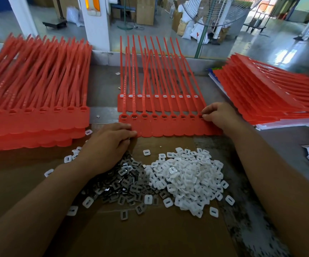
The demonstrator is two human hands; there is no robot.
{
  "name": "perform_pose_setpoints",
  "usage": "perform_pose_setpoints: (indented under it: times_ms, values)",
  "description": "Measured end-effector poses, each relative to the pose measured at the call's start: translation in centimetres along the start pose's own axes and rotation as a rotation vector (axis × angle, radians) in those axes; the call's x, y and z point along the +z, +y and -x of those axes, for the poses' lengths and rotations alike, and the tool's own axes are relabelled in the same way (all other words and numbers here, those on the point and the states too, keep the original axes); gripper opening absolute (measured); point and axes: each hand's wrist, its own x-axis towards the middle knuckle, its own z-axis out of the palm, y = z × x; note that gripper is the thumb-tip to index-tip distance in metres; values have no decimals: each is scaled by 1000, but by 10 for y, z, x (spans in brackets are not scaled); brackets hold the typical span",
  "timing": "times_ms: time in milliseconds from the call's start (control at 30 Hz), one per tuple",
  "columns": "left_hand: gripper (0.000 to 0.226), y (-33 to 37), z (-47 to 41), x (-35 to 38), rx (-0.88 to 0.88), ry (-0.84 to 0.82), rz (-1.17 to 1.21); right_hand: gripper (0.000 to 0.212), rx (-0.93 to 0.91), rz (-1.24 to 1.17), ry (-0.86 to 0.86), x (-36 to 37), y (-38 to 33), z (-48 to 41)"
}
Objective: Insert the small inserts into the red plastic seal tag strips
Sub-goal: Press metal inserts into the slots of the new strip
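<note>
Small raised marks run along some straps, but they are too small to read.

The strip [168, 127] of red tags lies flat between the two hands, straps pointing away from the person. Each tag has a square head, and in most heads a dark toothed insert shows. The left hand [109, 145] lies palm down, fingers loosely bent, with their tips resting on the tag at the left end of the strip. The thumb is hidden. The right hand [218, 114] has its fingers [208, 110] curled, with the tips together on the head at the right end. Whether they pinch an insert there I cannot tell.

Just beyond the fingertips lies the far strip [159, 103], and its heads carry white pieces. The straps of the near strip lie across it.

Under the left wrist, on the person's side of the fingers, is a heap of grey metal inserts [127, 186]. Touching this heap, between the two forearms, is a heap of white caps [187, 179]. A few caps lie scattered around. Both heaps rest on brown cardboard [150, 234].

Outward from the left fingers stands the left stack [34, 121] of red strips, several layers high. Outward from the right fingers the right stack [261, 93] lies on papers [287, 124]. Far beyond the fingertips, off the table, stands a fan [211, 10] among boxes and bags.
</note>
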Motion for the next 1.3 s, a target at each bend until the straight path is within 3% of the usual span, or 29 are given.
perform_pose_setpoints:
  times_ms: [200,333,467,633,767,1300]
  values:
    - [33,0,0,0,4,6,10,13,-27,59,20,0,-3,5]
    - [33,-1,1,0,8,15,19,8,-179,180,54,-2,-17,21]
    - [33,0,1,1,9,20,27,20,-362,176,-131,6,-44,56]
    - [33,1,0,0,9,13,22,4,-531,272,-371,24,-69,98]
    - [33,1,1,-1,12,13,17,7,-632,336,-504,44,-79,120]
    - [31,0,1,0,19,15,19,11,-635,445,-499,68,-87,137]
